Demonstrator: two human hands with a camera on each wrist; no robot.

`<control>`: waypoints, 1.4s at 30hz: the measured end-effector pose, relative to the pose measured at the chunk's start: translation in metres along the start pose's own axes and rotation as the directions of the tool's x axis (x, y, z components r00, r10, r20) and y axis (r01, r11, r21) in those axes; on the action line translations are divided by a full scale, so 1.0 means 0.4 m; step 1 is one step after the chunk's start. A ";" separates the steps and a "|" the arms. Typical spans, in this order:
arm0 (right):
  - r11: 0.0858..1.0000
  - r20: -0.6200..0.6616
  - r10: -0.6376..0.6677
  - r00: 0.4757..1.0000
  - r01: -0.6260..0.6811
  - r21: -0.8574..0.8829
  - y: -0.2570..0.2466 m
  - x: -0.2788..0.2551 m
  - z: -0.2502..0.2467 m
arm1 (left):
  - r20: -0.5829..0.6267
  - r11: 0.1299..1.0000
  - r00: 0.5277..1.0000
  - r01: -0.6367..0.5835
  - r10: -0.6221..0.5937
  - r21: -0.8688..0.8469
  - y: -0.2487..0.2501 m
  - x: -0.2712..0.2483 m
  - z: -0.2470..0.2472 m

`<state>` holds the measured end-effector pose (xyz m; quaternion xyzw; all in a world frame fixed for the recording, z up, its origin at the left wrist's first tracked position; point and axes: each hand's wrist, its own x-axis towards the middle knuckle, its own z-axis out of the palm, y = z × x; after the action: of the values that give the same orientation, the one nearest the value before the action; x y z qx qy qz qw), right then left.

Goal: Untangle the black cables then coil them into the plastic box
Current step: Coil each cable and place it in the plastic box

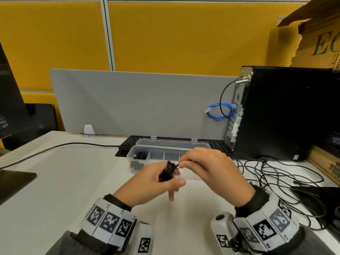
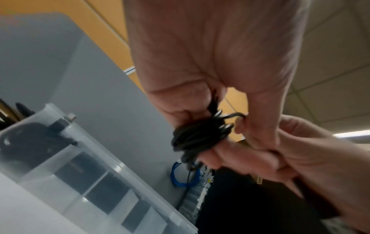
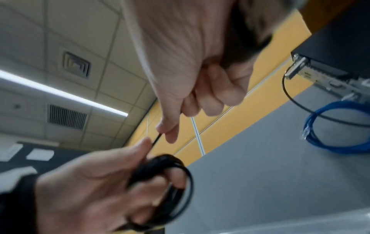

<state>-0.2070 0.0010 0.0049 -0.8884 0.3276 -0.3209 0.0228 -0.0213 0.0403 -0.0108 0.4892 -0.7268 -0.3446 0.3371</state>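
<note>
Black cable coil (image 1: 167,171), thin and glossy, wound in several tight loops, raised above the white desk (image 1: 73,181) just in front of the clear plastic box (image 1: 145,157). Held in left hand (image 1: 150,183), fingers curled round the loops. Loose end pinched between thumb and forefinger of right hand (image 1: 206,166), just right of the coil, remaining fingers curled in

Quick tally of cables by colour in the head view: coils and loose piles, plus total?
Black coil held in both hands: 1
Black coil in the plastic box: 1
Black loose tangle on the desk: 1, strands not countable
Black cable across the desk: 1
Blue cable: 1
Total: 5
</note>
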 end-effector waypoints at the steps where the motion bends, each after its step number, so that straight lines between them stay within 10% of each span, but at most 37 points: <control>1: 0.998 -0.026 0.016 1.000 -0.018 -0.059 0.002 -0.002 0.002 | 0.069 0.998 0.997 -0.019 0.023 -0.061 0.009 -0.004 0.001; 4: 0.992 0.013 0.080 0.997 -0.078 -0.099 0.007 -0.003 0.019 | 0.130 0.938 0.984 -0.073 0.123 -0.339 0.025 -0.019 -0.011; 7: 0.966 0.149 0.086 0.985 -0.119 0.228 0.004 0.001 0.034 | 0.065 0.810 0.985 -0.092 0.159 -0.579 0.036 -0.029 -0.016; 11: 0.543 0.403 0.183 0.897 -0.434 0.719 -0.042 0.003 0.022 | -0.160 0.686 0.987 -0.121 0.006 -0.717 0.033 -0.011 -0.009; 14: 0.470 0.438 0.176 0.882 -0.466 0.750 -0.054 0.001 0.027 | -0.184 0.693 0.982 -0.109 -0.035 -0.713 0.025 -0.001 -0.001; 22: 0.650 0.411 0.177 0.894 -0.420 0.633 -0.041 0.006 0.007 | -0.293 0.988 0.956 -0.064 0.020 -0.141 0.011 -0.001 -0.001; 26: 0.940 0.250 0.194 0.949 -0.252 0.230 0.015 0.008 -0.012 | -0.390 0.975 0.920 -0.059 -0.030 -0.216 0.020 -0.006 -0.004; 29: 0.950 0.026 0.300 0.954 -0.296 -0.097 0.029 0.007 -0.007 | -0.387 0.970 0.922 -0.074 -0.022 -0.233 0.025 -0.003 0.007; 33: 0.945 -0.100 0.307 0.946 -0.290 0.154 0.030 0.016 0.005 | -0.343 0.956 0.939 -0.080 -0.022 -0.281 0.025 0.001 0.020; 35: 0.846 -0.048 0.351 0.935 -0.294 0.445 0.026 0.021 0.011 | -0.321 0.949 0.947 -0.082 -0.021 -0.303 0.021 0.004 0.024; 38: 0.450 0.129 0.391 0.911 -0.311 0.837 0.006 0.020 0.018 | -0.295 0.949 0.955 -0.064 -0.031 -0.308 0.019 0.009 0.036; 42: 0.083 0.286 0.412 0.865 -0.348 0.934 -0.015 0.015 0.038 | -0.302 0.950 0.952 -0.047 -0.051 -0.308 0.017 0.014 0.044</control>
<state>-0.1914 -0.0003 -0.0022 -0.5464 0.2702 -0.4577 0.6473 -0.0408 0.0401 -0.0135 0.4782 -0.6017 -0.3751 0.5183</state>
